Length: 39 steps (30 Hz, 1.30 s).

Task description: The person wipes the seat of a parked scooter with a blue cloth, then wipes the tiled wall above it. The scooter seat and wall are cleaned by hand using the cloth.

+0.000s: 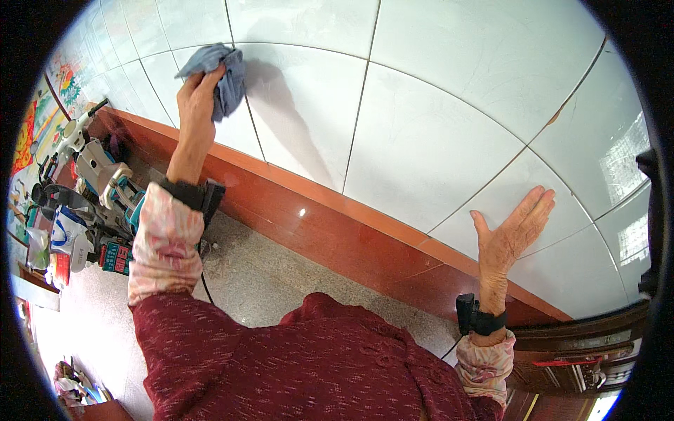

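A crumpled blue-grey cloth (pixel 230 89) is bunched in my left hand (pixel 197 100). It lies up against the white wall tiles (pixel 310 100), close to a vertical joint line. My right hand (pixel 513 231) holds nothing; its thumb stands well apart from the fingers. The palm is over a lower tile on the right, and whether it touches the surface I cannot tell. Each wrist wears a black strap with a small device.
A reddish-brown tiled skirting (pixel 316 221) runs along the wall's foot above a speckled floor (pixel 253 263). An electric scooter (pixel 102 168), with bags beside it, stands at left. Dark wooden furniture (pixel 568 363) is at lower right. One tile joint (pixel 553 117) looks chipped.
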{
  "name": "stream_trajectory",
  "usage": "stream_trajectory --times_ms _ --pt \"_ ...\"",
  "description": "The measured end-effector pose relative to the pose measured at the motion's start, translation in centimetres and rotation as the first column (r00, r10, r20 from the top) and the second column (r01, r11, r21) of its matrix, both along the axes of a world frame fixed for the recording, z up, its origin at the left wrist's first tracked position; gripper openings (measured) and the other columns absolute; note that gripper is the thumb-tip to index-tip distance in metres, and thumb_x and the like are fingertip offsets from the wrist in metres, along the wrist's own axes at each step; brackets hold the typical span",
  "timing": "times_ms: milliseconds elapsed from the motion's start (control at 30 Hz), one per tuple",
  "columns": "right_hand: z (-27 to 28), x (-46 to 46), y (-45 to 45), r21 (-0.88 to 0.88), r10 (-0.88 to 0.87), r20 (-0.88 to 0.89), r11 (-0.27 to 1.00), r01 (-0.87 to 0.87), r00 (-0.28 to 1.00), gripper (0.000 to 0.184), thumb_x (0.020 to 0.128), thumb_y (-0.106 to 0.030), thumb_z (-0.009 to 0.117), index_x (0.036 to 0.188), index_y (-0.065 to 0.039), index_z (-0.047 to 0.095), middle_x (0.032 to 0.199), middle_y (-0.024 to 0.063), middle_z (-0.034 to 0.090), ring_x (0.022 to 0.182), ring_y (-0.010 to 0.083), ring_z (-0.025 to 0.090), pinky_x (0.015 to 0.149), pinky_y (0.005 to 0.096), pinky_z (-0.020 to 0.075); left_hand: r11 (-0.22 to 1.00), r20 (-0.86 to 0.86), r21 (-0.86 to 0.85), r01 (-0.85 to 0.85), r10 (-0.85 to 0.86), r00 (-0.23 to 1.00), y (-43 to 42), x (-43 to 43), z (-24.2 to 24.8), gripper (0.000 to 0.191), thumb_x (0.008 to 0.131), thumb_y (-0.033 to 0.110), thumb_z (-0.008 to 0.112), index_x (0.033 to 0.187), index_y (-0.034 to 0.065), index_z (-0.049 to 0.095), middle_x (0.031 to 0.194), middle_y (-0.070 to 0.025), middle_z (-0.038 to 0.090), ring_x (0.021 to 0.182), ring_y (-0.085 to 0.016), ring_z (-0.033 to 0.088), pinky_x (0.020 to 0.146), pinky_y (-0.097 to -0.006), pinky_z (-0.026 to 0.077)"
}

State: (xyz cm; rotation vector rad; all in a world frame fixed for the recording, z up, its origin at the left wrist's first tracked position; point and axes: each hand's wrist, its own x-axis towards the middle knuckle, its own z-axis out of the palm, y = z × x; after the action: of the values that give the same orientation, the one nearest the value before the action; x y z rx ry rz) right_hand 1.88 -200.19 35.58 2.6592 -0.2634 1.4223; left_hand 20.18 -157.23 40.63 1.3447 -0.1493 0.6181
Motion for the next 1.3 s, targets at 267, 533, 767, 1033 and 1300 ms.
stream_trajectory --times_ms 267,533,767,1033,1300 --pt "0.0 0.1 0.1 0.006 -0.011 0.008 1.000 0.011 1.000 0.121 0.053 -0.026 0.086 0.144 -0.002 0.011 0.149 0.0231 0.011 0.136 0.0422 0.016 0.108 0.0525 0.0209 0.889 0.222 -0.168 -0.426 0.455 0.862 -11.8 2.3 -3.0 0.028 0.081 0.020 0.063 0.101 -0.0002 0.060 0.095 -0.0077 0.054 0.087 -0.019 0.050 0.079 -0.0330 0.041" --pt "0.6 -0.2 0.2 -0.007 0.101 0.015 0.995 -0.101 0.995 0.117 0.056 -0.021 0.085 0.145 -0.004 0.010 0.148 0.0240 0.011 0.135 0.0445 0.017 0.108 0.0534 0.0206 0.867 0.765 0.334 -0.369 -0.021 0.644 -32.8 -9.4 -8.0 0.025 0.068 0.011 0.062 0.093 0.0119 0.065 0.104 -0.0095 0.057 0.086 -0.024 0.053 0.073 -0.0382 0.041" --pt "0.5 0.1 0.4 -0.009 -0.008 -0.031 1.000 0.008 0.999 0.114 0.057 -0.017 0.084 0.144 0.000 0.011 0.147 0.0257 0.011 0.135 0.0439 0.016 0.110 0.0487 0.0190 0.766 0.789 0.493 -0.412 -0.194 0.584 -25.2 -4.9 -12.7 0.029 0.069 0.013 0.066 0.098 0.0163 0.067 0.110 -0.0072 0.058 0.103 -0.025 0.056 0.078 -0.0358 0.046" --pt "0.4 0.1 0.1 0.053 0.016 -0.042 0.998 -0.014 0.999 0.117 0.055 -0.019 0.085 0.144 0.000 0.011 0.147 0.0264 0.011 0.136 0.0427 0.014 0.110 0.0471 0.0175 0.679 0.208 0.215 -0.702 0.671 0.712 -12.3 1.3 -16.9 0.034 0.084 0.011 0.056 0.113 -0.0043 0.048 0.108 -0.0199 0.045 0.101 -0.032 0.047 0.087 -0.0434 0.039" --pt "-0.3 0.4 -1.5 0.074 0.075 -0.024 0.995 -0.073 0.997 0.120 0.050 -0.021 0.084 0.144 0.001 0.013 0.148 0.0267 0.009 0.138 0.0403 0.012 0.111 0.0466 0.0153 0.964 -0.045 -0.259 0.056 -0.070 0.997 -19.8 -6.6 -20.2 0.012 0.086 0.002 0.059 0.095 0.0057 0.052 0.089 -0.0034 0.053 0.073 -0.012 0.050 0.064 -0.0274 0.046"
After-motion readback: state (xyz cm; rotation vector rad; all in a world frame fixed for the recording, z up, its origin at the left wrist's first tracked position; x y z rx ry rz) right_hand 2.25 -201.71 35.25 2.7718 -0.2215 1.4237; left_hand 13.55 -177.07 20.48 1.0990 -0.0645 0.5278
